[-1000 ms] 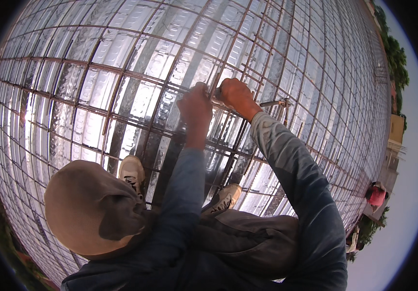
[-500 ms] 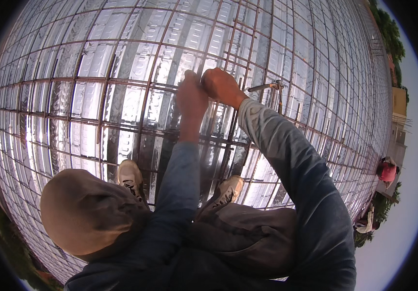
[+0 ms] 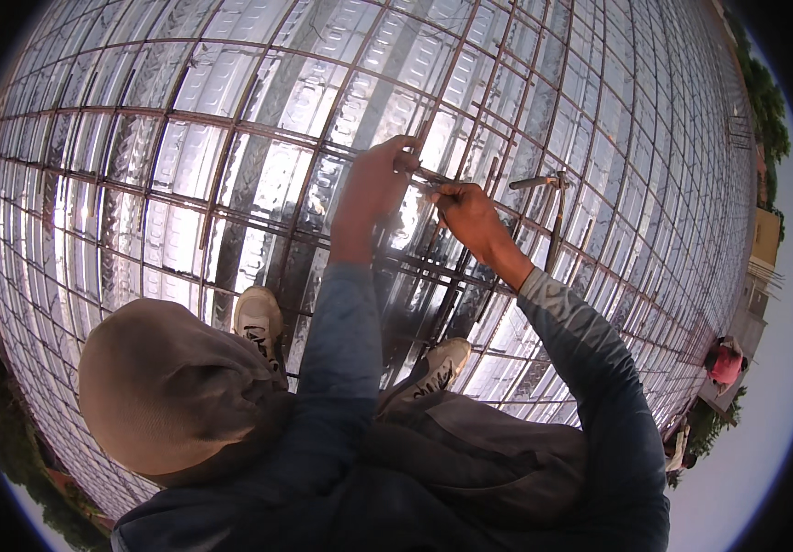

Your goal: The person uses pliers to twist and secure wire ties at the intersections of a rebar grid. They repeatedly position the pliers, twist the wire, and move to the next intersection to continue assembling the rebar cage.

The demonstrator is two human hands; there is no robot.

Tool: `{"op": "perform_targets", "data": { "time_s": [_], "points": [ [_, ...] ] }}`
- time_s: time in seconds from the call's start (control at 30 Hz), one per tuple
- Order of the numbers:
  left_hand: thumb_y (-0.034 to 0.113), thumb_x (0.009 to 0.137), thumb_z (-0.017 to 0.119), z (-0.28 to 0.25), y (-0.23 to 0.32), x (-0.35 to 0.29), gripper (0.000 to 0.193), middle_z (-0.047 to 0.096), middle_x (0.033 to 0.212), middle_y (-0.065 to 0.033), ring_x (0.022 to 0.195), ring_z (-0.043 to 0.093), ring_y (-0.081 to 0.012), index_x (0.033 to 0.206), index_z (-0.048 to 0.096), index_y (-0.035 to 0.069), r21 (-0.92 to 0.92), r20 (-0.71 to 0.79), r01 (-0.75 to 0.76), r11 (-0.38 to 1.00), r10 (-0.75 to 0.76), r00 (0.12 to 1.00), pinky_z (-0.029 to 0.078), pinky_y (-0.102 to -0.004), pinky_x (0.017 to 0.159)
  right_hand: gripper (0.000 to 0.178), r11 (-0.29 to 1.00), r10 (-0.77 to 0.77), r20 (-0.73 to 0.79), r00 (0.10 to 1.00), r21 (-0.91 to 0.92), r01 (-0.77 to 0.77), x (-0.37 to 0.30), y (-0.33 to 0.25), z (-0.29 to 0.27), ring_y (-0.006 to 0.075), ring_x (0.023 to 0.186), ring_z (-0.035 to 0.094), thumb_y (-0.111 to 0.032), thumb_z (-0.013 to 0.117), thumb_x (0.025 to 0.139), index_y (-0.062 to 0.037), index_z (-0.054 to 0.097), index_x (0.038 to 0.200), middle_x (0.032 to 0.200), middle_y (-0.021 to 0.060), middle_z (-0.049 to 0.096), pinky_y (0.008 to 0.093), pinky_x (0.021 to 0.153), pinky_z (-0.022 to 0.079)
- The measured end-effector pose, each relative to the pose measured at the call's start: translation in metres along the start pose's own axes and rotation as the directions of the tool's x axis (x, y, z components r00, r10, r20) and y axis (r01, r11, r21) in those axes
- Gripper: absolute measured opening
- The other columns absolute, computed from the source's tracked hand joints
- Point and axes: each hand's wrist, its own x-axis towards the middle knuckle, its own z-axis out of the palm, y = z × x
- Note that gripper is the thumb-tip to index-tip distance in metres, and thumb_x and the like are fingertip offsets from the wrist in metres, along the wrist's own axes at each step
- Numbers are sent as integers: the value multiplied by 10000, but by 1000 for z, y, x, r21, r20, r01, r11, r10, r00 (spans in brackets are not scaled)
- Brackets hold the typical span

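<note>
Both my hands are over a crossing of the brown steel rebar grid [image 3: 231, 121], which lies above shiny corrugated metal decking [image 3: 182, 152]. My left hand [image 3: 371, 191] has its fingers curled in a pinch beside a bar. Just to its right, my right hand [image 3: 472, 219] is closed, with thumb and forefinger pressed together. A short dark length spans the gap between the fingertips; whether it is wire or part of a bar is unclear. Right of my right hand, a pair of pincers [image 3: 559, 181] rests on the grid with its handles spread apart.
My shoes [image 3: 258, 322] stand on the grid and decking, with my knees bent close behind my arms. A person in red [image 3: 726, 362] is at the far right edge, near a concrete structure and trees [image 3: 757, 87]. Rebar runs on all sides.
My right hand has moved right and slightly down, away from my left hand. The left fingers have shifted from a fist-like hold to a pinch. The view has shifted slightly.
</note>
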Motion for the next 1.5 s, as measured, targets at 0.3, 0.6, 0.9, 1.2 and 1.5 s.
{"op": "perform_targets", "data": {
  "time_s": [0.3, 0.6, 0.9, 1.2, 1.5],
  "points": [
    [-161, 837, 565, 17, -11, -3, 570, 761, 996, -141, 885, 724, -217, 1336, 674, 91, -12, -58, -130, 991, 129, 990, 573, -335, 764, 125, 742, -488, 62, 871, -496, 451, 2, -12, 29, 457, 740, 666, -33, 559, 871, 44, 658, 873, 720, 276, 647, 552, 684, 510],
    [52, 765, 774, 50, -16, 11, 717, 746, 1032, -162, 1009, 704, -373, 1440, 540, 115, 92, -178, -42, 995, 58, 982, 536, -485, 889, 240, 753, -240, 116, 964, -604, 261, 54, -57, -24, 410, 907, 723, -226, 676, 850, -101, 799, 1014, 965, 231, 738, 477, 842, 580],
    [91, 764, 822, 54, -3, -15, 398, 669, 935, -133, 967, 661, -357, 1132, 668, 87, 204, -542, 45, 978, 74, 837, 530, -479, 831, 222, 599, -262, 25, 965, -780, 183, 63, -42, -25, 403, 936, 724, -225, 669, 894, -48, 770, 983, 981, 246, 734, 479, 831, 589],
    [301, 898, 642, 42, -15, -18, 332, 741, 883, -237, 806, 719, -427, 934, 752, -10, 10, -225, 331, 944, -320, 920, 565, -516, 744, 185, 984, 164, 355, 920, 1, -176, 5, -20, -5, 394, 820, 698, -153, 678, 858, 19, 730, 904, 872, 199, 719, 437, 788, 571],
    [536, 1019, 567, 86, 0, -31, 575, 620, 1163, -133, 906, 709, -257, 1206, 581, -8, -876, 236, 429, 222, -578, 781, 572, -374, 687, 397, 896, -85, -461, 883, -423, -135, -9, 78, -125, 480, 833, 686, -368, 662, 921, 23, 695, 860, 880, 282, 697, 524, 752, 573]
  ]
}}
